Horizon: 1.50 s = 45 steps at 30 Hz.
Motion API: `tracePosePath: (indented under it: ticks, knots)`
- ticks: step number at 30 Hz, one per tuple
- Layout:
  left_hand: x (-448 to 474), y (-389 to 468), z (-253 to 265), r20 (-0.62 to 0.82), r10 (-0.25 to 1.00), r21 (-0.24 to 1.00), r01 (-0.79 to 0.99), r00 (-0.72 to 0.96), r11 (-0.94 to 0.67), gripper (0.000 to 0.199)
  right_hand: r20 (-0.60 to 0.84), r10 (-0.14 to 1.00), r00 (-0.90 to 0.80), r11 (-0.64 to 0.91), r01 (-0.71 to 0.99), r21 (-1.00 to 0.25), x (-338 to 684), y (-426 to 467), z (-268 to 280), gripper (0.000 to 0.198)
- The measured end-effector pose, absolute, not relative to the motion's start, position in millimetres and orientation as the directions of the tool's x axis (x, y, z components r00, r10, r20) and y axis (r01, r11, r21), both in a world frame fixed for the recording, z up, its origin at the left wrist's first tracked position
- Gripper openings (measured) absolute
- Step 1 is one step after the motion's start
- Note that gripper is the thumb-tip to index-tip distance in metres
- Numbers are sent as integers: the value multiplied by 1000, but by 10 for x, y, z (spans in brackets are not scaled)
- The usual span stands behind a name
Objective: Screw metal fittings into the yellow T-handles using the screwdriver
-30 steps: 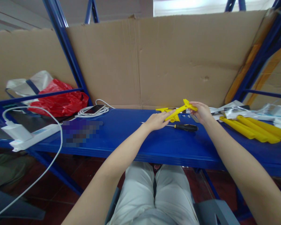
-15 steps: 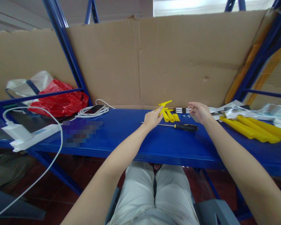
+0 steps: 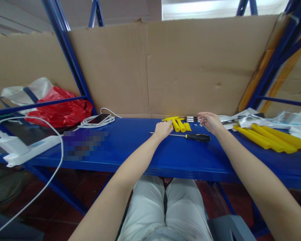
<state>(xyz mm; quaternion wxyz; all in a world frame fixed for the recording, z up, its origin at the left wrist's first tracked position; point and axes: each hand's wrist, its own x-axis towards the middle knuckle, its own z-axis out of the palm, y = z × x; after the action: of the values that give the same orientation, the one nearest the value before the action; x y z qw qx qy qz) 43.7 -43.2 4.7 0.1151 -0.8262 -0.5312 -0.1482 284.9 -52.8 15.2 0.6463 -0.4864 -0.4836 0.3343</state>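
My left hand (image 3: 163,130) is closed at the near side of several small yellow tubes (image 3: 176,125). Its curled fingers grip a yellow tube (image 3: 167,119) that lies crosswise behind them, though the fingertips are partly hidden. My right hand (image 3: 210,122) is pinched, with something small and thin at its fingertips that I cannot make out. Beside it are white rods with black bands (image 3: 191,119) and several tiny metal parts (image 3: 195,125). A screwdriver (image 3: 197,137) with a black and yellow handle lies in front of both hands, its shaft passing by my left hand.
Longer yellow tubes (image 3: 272,139) and clear plastic bags (image 3: 288,121) lie at the right. A phone (image 3: 99,118), a coiled white cable (image 3: 86,125), a white power strip (image 3: 37,150) and a red bag (image 3: 61,105) are at the left. Cardboard (image 3: 185,67) stands behind the blue table (image 3: 130,150).
The yellow tube by my left hand has gone from tilted to nearly level, and my left fingers have curled in. My right hand has shifted slightly left toward the banded rods.
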Motion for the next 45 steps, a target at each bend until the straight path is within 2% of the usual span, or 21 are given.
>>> tracePosePath:
  ticks: [4,9,13,24,27,30,34,41,45]
  knots:
    - [453,-401,19,367,833,-22,899,415,-438,42,284,903,324,290,30,-957,2811,-553,166,5]
    - [427,-310,-46,347,846,90,884,404,-459,53,290,898,330,297,31,-954,2807,-540,158,7]
    - [393,-215,-113,288,841,134,850,458,-509,49,296,900,320,298,45,-953,2822,-526,146,8]
    - [360,-158,-155,242,896,223,877,373,-426,47,287,901,327,289,42,-956,2773,-566,173,4]
    - [349,-164,-159,287,877,200,872,384,-447,50,295,902,315,294,53,-954,2780,-567,168,4]
    - [355,-210,-143,326,803,108,825,498,-555,52,298,901,317,295,59,-954,2787,-565,160,5]
    - [415,-310,-120,290,714,16,743,637,-669,51,291,901,321,284,70,-956,2780,-563,161,6]
    - [476,-370,-130,108,749,66,747,654,-662,54,279,901,333,267,82,-960,2757,-574,172,7]
    - [464,-367,-111,98,760,105,753,642,-650,52,292,903,315,275,98,-957,2766,-562,159,5]
